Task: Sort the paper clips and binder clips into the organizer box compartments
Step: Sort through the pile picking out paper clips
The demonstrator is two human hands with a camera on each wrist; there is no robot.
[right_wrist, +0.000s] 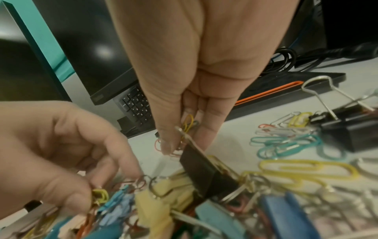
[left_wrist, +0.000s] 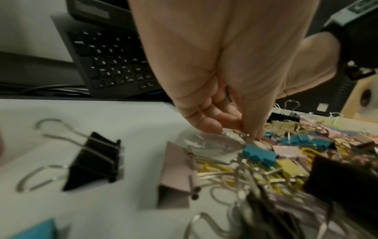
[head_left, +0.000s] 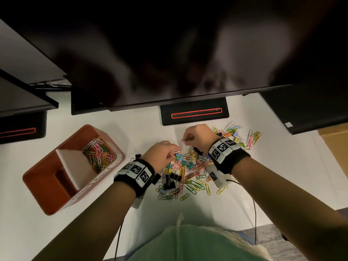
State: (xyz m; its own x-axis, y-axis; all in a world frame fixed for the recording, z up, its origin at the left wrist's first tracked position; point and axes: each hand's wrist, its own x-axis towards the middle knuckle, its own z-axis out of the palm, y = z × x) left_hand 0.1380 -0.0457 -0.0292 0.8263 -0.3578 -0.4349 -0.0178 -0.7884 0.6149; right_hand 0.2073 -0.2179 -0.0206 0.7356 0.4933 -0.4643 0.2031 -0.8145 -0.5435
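Hands: left (head_left: 163, 152) & right (head_left: 198, 135) each pinch paper clips (right_wrist: 188, 123).

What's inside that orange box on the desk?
The organizer box holds a heap of colored paper clips in its far compartment. The white-walled middle section looks bare; its near wall hides part of the floor. No binder clips show inside.

Bench (head_left: 244, 194): white, carrying everything.
Left: orange organizer box (head_left: 45, 185) sitting on it, paper clips in one compartment.
Centre: heap of clips (head_left: 188, 174) lying spread.
Back: monitor base (head_left: 194, 112) standing.
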